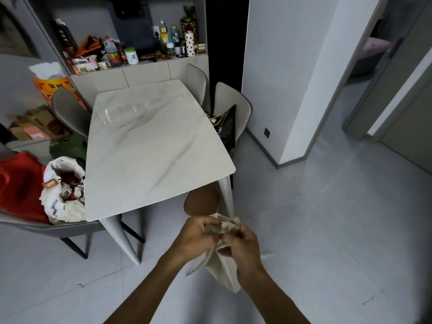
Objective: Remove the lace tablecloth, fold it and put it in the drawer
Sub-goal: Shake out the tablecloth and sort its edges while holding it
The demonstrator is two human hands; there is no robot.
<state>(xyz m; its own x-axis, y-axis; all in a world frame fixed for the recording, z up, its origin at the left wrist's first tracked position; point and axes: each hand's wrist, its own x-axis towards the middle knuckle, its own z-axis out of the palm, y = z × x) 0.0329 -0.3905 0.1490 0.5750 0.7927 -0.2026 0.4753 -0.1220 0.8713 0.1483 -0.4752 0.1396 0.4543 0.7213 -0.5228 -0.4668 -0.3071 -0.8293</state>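
The lace tablecloth [222, 267] is a cream cloth bunched up in the air in front of me, below the near right corner of the marble table [152, 141]. My left hand [196, 237] grips its gathered top edge. My right hand [243, 246] pinches the same bunch from the right, and the rest of the cloth hangs down between my wrists. The table top is bare. No drawer can be made out for certain; flat cabinet fronts [145, 74] stand behind the table.
Grey chairs [231, 106] surround the table; a black bag [228, 127] sits on the right one. At left, a chair holds a white bag [63, 190] and a red cloth [21, 185]. A brown stool [202, 203] stands under the table corner. Cluttered shelf [131, 54] behind. Grey floor stretches right.
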